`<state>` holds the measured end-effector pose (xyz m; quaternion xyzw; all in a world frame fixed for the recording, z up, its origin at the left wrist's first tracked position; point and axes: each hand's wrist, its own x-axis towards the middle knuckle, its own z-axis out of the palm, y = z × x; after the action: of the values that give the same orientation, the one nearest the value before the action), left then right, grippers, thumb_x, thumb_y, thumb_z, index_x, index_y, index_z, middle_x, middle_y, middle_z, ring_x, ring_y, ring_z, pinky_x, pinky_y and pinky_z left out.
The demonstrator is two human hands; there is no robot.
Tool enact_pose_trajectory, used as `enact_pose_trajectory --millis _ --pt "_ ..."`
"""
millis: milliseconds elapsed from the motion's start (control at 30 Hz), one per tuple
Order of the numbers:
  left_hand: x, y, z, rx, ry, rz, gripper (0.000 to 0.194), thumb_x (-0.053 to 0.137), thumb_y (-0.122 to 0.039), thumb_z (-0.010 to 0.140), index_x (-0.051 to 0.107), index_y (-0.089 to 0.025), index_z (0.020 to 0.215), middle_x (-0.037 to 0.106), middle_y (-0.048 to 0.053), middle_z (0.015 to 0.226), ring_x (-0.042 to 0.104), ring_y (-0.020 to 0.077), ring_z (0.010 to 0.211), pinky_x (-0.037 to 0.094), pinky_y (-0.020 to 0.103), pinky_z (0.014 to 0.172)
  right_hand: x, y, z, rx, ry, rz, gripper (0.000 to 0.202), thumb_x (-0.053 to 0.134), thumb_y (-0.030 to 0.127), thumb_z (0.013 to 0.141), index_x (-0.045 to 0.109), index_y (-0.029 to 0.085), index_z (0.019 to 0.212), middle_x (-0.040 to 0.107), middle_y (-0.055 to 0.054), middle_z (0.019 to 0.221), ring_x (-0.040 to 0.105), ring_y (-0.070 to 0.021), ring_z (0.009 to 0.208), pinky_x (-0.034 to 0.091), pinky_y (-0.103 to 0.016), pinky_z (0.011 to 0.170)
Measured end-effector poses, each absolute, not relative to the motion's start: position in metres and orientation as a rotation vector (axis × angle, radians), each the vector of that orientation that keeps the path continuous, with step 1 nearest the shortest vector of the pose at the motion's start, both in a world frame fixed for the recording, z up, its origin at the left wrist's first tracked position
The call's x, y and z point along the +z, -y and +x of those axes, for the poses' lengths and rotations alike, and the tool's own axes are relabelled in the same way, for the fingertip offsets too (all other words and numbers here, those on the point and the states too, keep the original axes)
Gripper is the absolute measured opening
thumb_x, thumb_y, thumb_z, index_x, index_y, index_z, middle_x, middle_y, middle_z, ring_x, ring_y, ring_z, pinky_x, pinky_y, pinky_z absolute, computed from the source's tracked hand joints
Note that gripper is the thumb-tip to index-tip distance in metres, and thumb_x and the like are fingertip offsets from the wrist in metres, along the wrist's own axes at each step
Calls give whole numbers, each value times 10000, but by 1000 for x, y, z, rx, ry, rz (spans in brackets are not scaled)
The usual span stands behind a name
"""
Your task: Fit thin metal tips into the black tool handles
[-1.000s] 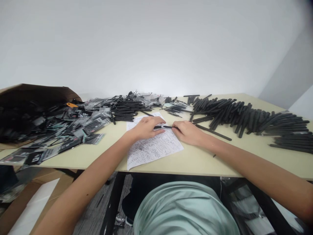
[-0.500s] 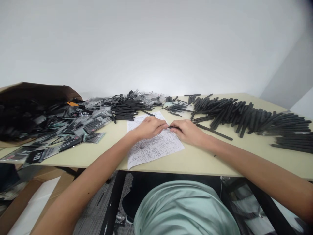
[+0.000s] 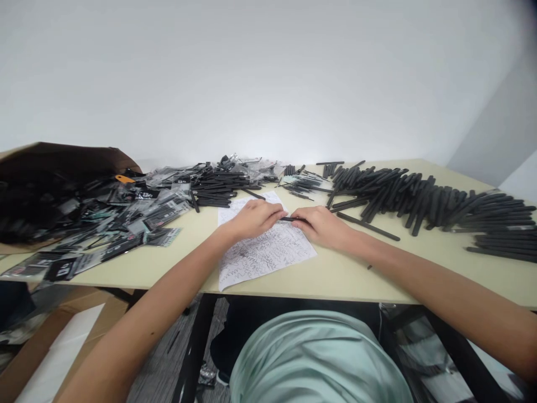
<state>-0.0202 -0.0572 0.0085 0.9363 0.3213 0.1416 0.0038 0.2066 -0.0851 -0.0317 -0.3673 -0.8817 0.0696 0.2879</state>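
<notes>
Fingers of both hands pinch a black pen (image 3: 289,219) above scribbled paper (image 3: 268,254).

Pale yellow table (image 3: 335,280) carries scribbled paper (image 3: 268,256), black pens (image 3: 419,201) and plastic packets (image 3: 161,215).

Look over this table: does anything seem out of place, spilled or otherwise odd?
Plastic packets spread from the cardboard box across the left of the table, as if spilled. An orange item stands out among them. A small dark piece lies alone near the front edge, right of the scribbled paper.
</notes>
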Motion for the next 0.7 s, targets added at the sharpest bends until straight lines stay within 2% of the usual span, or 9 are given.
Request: enact_pose_trajectory --millis 100,200,267,333,433,600,633,700 --pt "10 59 -21 375 -1025 2924 417 323 -390 1062 617 -168 866 595 14 669 542 157 629 326 285 643 -32 86 207 162 2372 -962 245 501 241 1015 706 147 1110 751 -89 1003 672 -199 861 445 -297 781" --pt "12 61 -22 388 -1023 2834 326 487 -467 1005 592 -187 1135 645 -6 751 592 160 680 355 268 670 -31 86 208 141 2372 -967 251 486 240 1019 708 139 1078 746 -90 980 662 -194 834 434 -296 760" --pt "14 62 -22 398 -1024 2797 394 607 -464 940 533 -196 1220 648 -28 754 604 158 686 367 262 684 -29 86 208 137 2367 -980 265 471 252 1026 709 138 1055 742 -90 962 655 -190 817 429 -295 748" --pt "14 62 -23 426 -1034 2800 328 602 -427 947 531 -193 1166 627 -37 718 597 157 673 368 262 683 -28 87 209 137 2353 -988 278 465 274 1032 708 140 1055 739 -88 943 651 -186 800 428 -295 737" --pt "13 61 -23 473 -1029 2852 238 486 -410 1011 549 -189 1075 624 -17 731 583 159 670 358 267 666 -27 86 209 137 2331 -997 277 475 289 1028 711 146 1050 736 -81 911 646 -184 773 427 -294 713" --pt "13 60 -23 393 -1001 2903 405 316 -377 1068 558 -175 815 608 10 670 548 153 616 348 283 655 -28 84 209 135 2355 -978 241 508 269 1009 715 155 1056 746 -97 970 670 -206 841 448 -308 755" --pt "14 60 -23 376 -1000 2895 419 308 -379 1071 569 -174 815 609 9 660 553 154 617 353 284 663 -28 83 209 133 2362 -974 238 507 263 1008 714 157 1060 747 -98 981 672 -209 854 450 -311 766" --pt "14 60 -23 390 -1005 2869 373 356 -424 1061 613 -177 954 640 3 697 586 159 655 366 278 675 -29 83 209 127 2372 -975 239 498 255 1009 711 158 1059 745 -96 978 673 -211 858 450 -314 772"
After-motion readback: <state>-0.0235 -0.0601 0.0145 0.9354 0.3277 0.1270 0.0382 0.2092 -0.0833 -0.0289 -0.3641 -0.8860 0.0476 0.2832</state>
